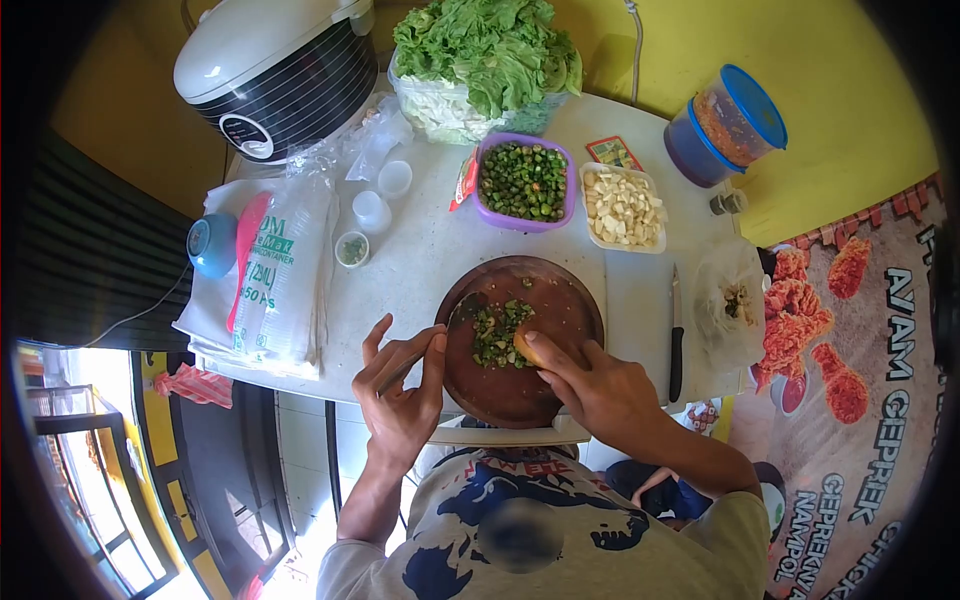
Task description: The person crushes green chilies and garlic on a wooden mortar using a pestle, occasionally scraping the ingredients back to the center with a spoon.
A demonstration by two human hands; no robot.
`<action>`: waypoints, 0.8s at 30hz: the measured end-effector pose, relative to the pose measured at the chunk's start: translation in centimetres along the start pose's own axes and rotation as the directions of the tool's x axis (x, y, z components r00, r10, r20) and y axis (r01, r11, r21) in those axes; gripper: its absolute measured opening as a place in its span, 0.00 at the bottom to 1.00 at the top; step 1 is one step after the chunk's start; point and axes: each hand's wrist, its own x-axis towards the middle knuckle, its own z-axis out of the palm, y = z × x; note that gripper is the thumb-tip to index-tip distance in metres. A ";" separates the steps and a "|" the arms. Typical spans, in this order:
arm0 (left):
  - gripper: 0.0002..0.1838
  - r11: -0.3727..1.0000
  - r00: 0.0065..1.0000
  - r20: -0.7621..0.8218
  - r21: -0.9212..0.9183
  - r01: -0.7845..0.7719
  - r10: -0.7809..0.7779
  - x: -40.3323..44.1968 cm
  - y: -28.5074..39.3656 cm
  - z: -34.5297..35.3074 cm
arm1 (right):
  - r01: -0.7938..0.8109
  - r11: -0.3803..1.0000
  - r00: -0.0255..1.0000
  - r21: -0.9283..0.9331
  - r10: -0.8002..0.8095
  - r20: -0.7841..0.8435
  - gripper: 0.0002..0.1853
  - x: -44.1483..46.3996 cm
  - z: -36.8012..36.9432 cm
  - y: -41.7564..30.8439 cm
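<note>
Pointing forward-right, slanted spoon (403, 369), left fingers (434, 370) round its handle

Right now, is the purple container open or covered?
Open: no lid covers the purple container, and the chopped green pieces inside are visible.

You're in the food-preparation area of a small fried-chicken eatery: the wall banner (860, 400) reads "AYAM GEPREK" beside pictures of crisp chicken pieces. On your white table (400, 300) stand a black-and-white rice cooker (285, 85), a clear tub of leafy green lettuce (485, 70) and a purple plastic box of chopped green pieces (525, 183).
</note>
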 end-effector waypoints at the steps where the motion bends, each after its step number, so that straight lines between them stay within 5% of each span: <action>1: 0.05 1.000 1.000 0.006 0.000 0.002 -0.002 0.0 0.0 0.0 | 0.008 0.996 0.996 -0.086 0.000 0.091 0.30 0.0 -0.4 -0.7; 5: 0.05 1.000 1.000 0.017 -0.007 0.003 -0.003 0.2 -0.2 0.1 | 0.007 0.989 0.995 -0.150 0.008 0.100 0.30 2.1 -1.4 -1.5; 7: 0.05 1.000 1.000 0.027 -0.011 -0.003 0.004 0.0 -0.1 0.0 | 0.024 0.997 0.970 -0.067 -0.007 0.244 0.30 3.2 -2.4 -1.2; 17: 0.05 1.000 0.999 0.028 -0.006 -0.021 0.021 0.0 -0.2 0.1 | 0.011 0.997 0.972 -0.071 0.006 0.233 0.26 3.1 -2.1 -0.6; 20: 0.04 0.999 0.999 0.029 0.004 -0.035 0.035 0.0 0.2 0.3 | 0.035 0.999 0.983 0.032 -0.040 0.180 0.26 3.8 -1.9 1.2; 22: 0.04 0.999 0.998 0.035 -0.013 -0.046 0.046 -0.2 0.2 0.0 | 0.115 0.895 0.992 0.431 -0.081 -0.097 0.24 3.7 -0.2 3.1; 23: 0.04 0.999 0.999 0.030 -0.011 -0.041 0.042 -0.3 0.2 -0.2 | 0.119 0.894 0.992 0.432 -0.087 -0.094 0.24 3.1 -0.8 3.3; 24: 0.04 0.999 0.999 0.027 0.001 -0.040 0.040 -0.4 0.3 -0.4 | -0.058 0.831 0.998 0.554 0.049 0.030 0.25 2.3 -1.9 3.2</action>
